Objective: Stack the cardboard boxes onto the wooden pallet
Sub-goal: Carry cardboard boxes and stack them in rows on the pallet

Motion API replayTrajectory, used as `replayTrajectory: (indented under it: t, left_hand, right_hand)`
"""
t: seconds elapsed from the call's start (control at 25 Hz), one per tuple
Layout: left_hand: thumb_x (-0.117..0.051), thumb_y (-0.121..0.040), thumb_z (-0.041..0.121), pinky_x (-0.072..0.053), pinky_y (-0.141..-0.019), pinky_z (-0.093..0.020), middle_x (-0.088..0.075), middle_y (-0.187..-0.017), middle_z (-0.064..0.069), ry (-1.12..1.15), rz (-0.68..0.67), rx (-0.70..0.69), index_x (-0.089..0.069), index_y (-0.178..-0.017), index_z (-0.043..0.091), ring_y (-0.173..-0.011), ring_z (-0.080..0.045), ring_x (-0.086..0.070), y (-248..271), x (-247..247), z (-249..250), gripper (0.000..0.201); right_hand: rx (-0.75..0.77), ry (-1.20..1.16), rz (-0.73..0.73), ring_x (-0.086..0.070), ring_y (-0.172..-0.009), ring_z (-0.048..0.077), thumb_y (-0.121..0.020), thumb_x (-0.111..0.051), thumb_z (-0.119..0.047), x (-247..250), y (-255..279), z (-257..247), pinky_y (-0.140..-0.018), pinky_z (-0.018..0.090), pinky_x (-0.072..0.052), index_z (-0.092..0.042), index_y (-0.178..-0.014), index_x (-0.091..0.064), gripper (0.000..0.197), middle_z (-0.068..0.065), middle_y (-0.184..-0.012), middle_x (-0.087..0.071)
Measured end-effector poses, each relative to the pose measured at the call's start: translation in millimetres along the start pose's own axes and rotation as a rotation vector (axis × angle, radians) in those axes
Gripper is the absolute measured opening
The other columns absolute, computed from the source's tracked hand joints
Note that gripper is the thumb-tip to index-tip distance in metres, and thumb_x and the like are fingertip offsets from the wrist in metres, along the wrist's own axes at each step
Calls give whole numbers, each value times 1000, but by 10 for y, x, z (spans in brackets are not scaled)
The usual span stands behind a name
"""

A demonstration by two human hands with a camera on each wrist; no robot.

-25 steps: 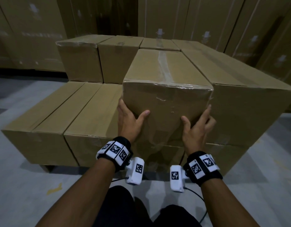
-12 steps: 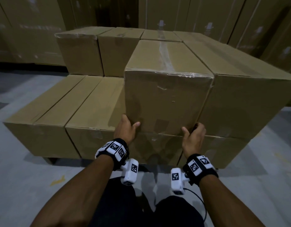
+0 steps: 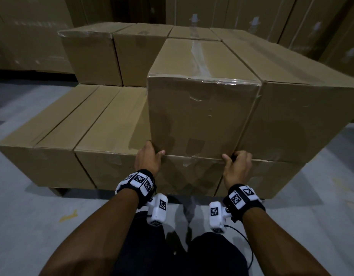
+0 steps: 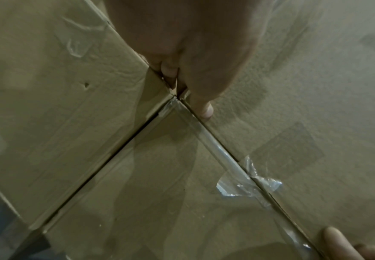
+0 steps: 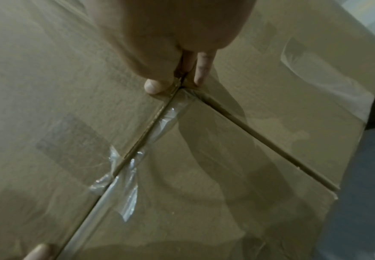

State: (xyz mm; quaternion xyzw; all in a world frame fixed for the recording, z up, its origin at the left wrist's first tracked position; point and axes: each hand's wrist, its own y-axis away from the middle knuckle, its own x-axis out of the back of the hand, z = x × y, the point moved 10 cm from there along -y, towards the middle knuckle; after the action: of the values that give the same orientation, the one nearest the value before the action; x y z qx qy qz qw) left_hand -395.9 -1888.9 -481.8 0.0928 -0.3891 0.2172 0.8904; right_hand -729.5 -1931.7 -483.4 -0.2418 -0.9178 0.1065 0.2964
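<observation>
Left hand: the left hand (image 3: 149,159) sits at the lower left corner of the tall brown cardboard box with a clear tape seam along its top (image 3: 202,112); the thumb lies across the near face and the fingers (image 4: 170,71) tuck round the corner into the seam below, so it has hold of that corner.
Right hand: the right hand (image 3: 236,166) mirrors it at the lower right corner, thumb on the near face, fingers (image 5: 202,67) curled into the gap beside the neighbouring box.
Why this hold: a grip low at both bottom corners looks meant to steady the box and nudge it square, a judgement only.
Held box: it stands on the second layer, its bottom edge resting on the lower brown carton with crumpled clear tape (image 3: 190,174), and its right side is touching the long brown carton on the right (image 3: 303,108).
Lower layer: flat brown cartons lie side by side to the left (image 3: 76,134), their tops bare.
Back row: two more upright brown cartons (image 3: 116,54) stand behind, at the same height as the held box.
Pallet: the wooden pallet is almost wholly hidden under the stack; only a dark foot shows near the grey concrete floor (image 3: 29,226).
Progress: the box seems seated; freeing the fingers without pinching them looks like the next concern.
Risk: fingers caught between the cartons.
</observation>
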Motion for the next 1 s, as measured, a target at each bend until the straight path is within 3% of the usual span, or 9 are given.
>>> replayTrajectory:
  t: [0.08, 0.24, 0.48, 0.72, 1.0]
  left_hand:
    - [-64, -95, 34, -47, -87, -43, -63, -118, -15, 22, 18, 8, -44, -100, 15, -110, -36, -58, 17, 1, 6, 27]
    - [-65, -94, 35, -47, -85, -42, -63, -117, -16, 34, 45, 15, -51, -106, 11, -109, -36, -58, 12, 5, -19, 30]
    - [-67, -92, 35, -42, -78, -36, -66, -111, -14, 39, 104, -9, -58, -107, 9, -105, -34, -58, -12, 0, -41, 32]
    - [-69, -90, 37, -39, -75, -31, -65, -110, -11, 39, 135, -3, -60, -107, 12, -103, -30, -58, -7, -19, -82, 32]
    - [-68, -91, 36, -41, -81, -34, -61, -116, -14, 15, 138, 2, -59, -112, 11, -105, -31, -57, 23, -23, -90, 34]
  right_hand:
    - [2, 25, 10, -50, -103, 35, -91, -72, -18, 2, 1, 12, -85, 34, -38, 3, -97, -59, 25, 20, -114, -53]
    - [-2, 61, 22, -50, -105, 36, -92, -71, -19, -25, 19, 48, -87, 38, -41, 2, -94, -62, 23, 20, -113, -53]
    - [-61, 43, -2, -48, -109, 31, -94, -67, -18, -33, 1, 76, -87, 24, -32, 4, -97, -63, 23, 18, -117, -52]
    - [-60, 100, -24, -48, -109, 32, -95, -66, -25, -37, -7, 73, -88, 29, -35, 2, -98, -63, 27, 17, -118, -53]
    - [-54, 152, -53, -48, -108, 30, -95, -65, -31, -61, -18, 91, -88, 35, -40, -3, -98, -64, 29, 14, -116, -53]
